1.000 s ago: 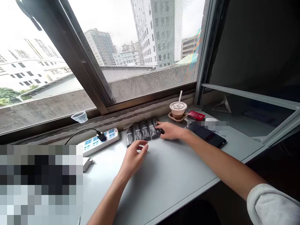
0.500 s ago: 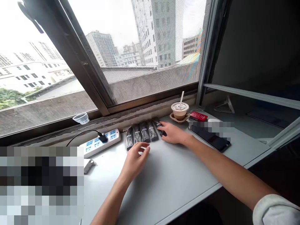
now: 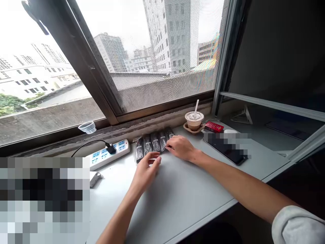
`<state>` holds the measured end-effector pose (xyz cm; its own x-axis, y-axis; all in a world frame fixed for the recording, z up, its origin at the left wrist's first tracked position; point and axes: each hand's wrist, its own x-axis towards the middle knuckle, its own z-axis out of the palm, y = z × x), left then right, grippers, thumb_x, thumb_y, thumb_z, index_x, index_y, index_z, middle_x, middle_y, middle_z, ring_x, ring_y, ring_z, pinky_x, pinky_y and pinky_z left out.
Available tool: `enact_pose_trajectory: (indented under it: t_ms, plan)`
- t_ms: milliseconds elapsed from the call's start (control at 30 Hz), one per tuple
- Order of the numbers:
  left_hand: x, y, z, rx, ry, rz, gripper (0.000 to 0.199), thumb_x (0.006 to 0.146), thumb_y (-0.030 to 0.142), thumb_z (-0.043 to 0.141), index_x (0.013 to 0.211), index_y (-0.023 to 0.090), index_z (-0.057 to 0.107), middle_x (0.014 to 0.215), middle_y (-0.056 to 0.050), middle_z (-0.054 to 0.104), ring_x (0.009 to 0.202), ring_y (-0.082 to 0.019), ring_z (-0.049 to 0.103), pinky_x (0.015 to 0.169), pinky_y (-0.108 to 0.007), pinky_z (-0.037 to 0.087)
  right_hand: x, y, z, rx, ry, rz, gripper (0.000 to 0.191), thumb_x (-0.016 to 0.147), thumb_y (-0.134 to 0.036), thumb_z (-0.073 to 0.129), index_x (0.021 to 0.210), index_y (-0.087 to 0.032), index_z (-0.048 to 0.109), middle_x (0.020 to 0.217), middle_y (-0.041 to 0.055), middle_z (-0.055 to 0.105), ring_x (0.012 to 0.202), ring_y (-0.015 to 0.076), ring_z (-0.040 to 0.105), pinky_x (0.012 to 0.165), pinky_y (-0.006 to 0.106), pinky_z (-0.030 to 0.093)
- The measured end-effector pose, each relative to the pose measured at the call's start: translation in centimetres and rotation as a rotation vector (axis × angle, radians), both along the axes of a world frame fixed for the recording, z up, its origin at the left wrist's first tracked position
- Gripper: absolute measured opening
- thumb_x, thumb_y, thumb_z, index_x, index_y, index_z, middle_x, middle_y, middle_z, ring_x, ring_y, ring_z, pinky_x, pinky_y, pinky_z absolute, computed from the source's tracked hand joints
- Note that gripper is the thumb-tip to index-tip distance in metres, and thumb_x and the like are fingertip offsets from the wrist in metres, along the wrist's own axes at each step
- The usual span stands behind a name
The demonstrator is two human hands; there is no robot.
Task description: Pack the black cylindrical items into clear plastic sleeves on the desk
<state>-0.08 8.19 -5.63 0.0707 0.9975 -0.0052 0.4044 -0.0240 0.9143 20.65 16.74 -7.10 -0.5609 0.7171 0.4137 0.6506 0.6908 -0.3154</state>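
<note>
Dark pkts (image 3: 153,143) lie flat side by side at 12 o'clock on worktop (image 3: 182,200), all within reach. R hand (image 3: 181,148) fingertips on row's 3 o'clock end, can't tell if clamped; L hand (image 3: 146,167) grip apart, just beside row.

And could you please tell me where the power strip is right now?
In the head view, the power strip lies at the back of the desk, just left of the row of black packets.

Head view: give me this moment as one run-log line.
right hand: fingertips on black packets | left hand: curled, beside packets | packets: side by side in a row on grey desk | nearby: power strip, iced drink cup
</note>
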Motion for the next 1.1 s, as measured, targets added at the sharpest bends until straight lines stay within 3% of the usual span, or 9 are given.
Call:
enact_pose_trajectory:
  t_ms: [100,200,333,400,567,633,733,900,1100]
  plan:
    - [0.2,0.2,0.2,-0.114,-0.336,0.075,0.056,0.089,0.058,0.071,0.128,0.02,0.058,0.131,-0.016,0.067,0.11,-0.028,0.072,0.087,-0.039,0.06,-0.6,-1.2,0.2,-0.018,0.271,0.028,0.013,0.096,-0.021,0.061,0.094,-0.02,0.074,0.089,0.0062,0.075,0.087,0.022,0.066,0.084,0.034,0.049]
    - [0.3,0.1,0.6,-0.191,-0.594,0.107,0.055,0.087,0.052,0.077,0.126,0.018,0.058,0.129,-0.016,0.069,0.108,-0.026,0.073,0.096,-0.039,0.059,-1.8,-2.9,0.3,-0.128,0.523,0.209,0.009,0.095,-0.024,0.064,0.095,-0.021,0.073,0.091,0.004,0.075,0.086,0.0193,0.068,0.085,0.032,0.053]
    - [-0.7,0.4,0.6,-0.188,-0.577,0.152,0.063,0.079,0.044,0.086,0.129,0.017,0.057,0.106,-0.011,0.074,0.094,-0.021,0.074,0.081,-0.031,0.059,-2.9,-4.0,-0.1,-0.41,0.604,0.495,0.016,0.093,-0.029,0.069,0.107,-0.022,0.074,0.101,0.0038,0.078,0.093,0.0198,0.072,0.088,0.032,0.057]
    - [-1.9,0.8,0.8,-0.137,-0.505,0.216,0.066,0.074,0.045,0.089,0.126,0.016,0.059,0.102,-0.009,0.074,0.087,-0.02,0.074,0.073,-0.027,0.056,-2.7,-3.5,-0.2,-0.514,0.643,0.44,0.02,0.093,-0.033,0.069,0.11,-0.021,0.073,0.097,0.0044,0.077,0.088,0.02,0.073,0.079,0.032,0.059]
    - [-5.3,1.5,2.5,0.115,-0.443,0.289,0.058,0.076,0.054,0.085,0.117,0.018,0.065,0.096,-0.004,0.072,0.076,-0.016,0.071,0.062,-0.023,0.05,-0.3,-0.8,0.6,-0.823,0.884,0.001,0.032,0.095,-0.044,0.065,0.116,-0.02,0.058,0.098,0.0073,0.069,0.064,0.019,0.071,0.048,0.029,0.056]
    - [-6.1,1.3,3.4,0.189,-0.444,0.281,0.058,0.083,0.058,0.078,0.124,0.019,0.067,0.091,-0.002,0.071,0.071,-0.015,0.069,0.061,-0.022,0.049,0.6,-0.3,1.0,-1.054,0.996,-0.003,0.039,0.097,-0.049,0.063,0.122,-0.022,0.052,0.112,0.0112,0.068,0.077,0.0227,0.076,0.061,0.035,0.064]
    - [-6.3,1.0,3.9,0.242,-0.421,0.26,0.066,0.088,0.064,0.07,0.137,0.021,0.065,0.081,-0.001,0.069,0.065,-0.013,0.064,0.061,-0.023,0.049,0.9,-0.5,1.3,-1.302,1.145,0.22,0.043,0.099,-0.054,0.06,0.128,-0.024,0.05,0.125,0.0137,0.067,0.096,0.0251,0.076,0.081,0.041,0.065]
    - [-5.6,0.7,3.7,0.247,-0.389,0.239,0.062,0.087,0.063,0.072,0.129,0.018,0.074,0.095,-0.006,0.073,0.062,-0.01,0.057,0.059,-0.024,0.049,0.7,-1.4,1.4,-1.53,0.989,0.545,0.042,0.096,-0.049,0.066,0.127,-0.02,0.063,0.119,0.013,0.071,0.1,0.0257,0.075,0.089,0.04,0.062]
    - [-6.1,0.5,4.8,0.343,-0.41,0.273,0.049,0.09,0.058,0.072,0.108,0.014,0.081,0.081,-0.006,0.07,0.061,-0.01,0.052,0.053,-0.021,0.044,1.4,-0.8,0.9,-1.566,0.779,0.53,0.05,0.082,-0.039,0.085,0.124,-0.018,0.067,0.105,0.009,0.073,0.085,0.0239,0.079,0.07,0.028,0.063]
